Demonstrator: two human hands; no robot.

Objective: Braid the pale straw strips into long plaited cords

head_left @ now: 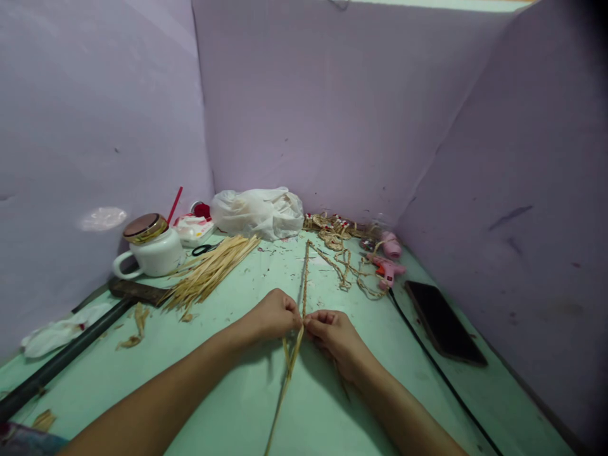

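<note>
Braided cord (305,278), pinched by left fingers (291,308) and right fingers (323,318), loose strands (287,375) trailing below

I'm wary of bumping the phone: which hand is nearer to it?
Right. The right hand is left of the phone, with the black cord between; the left hand is farther left, beyond the right.

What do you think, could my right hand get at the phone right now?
Probably yes: the phone lies uncovered, though the right hand is pinching the braid and a black cord runs between hand and phone.
</note>
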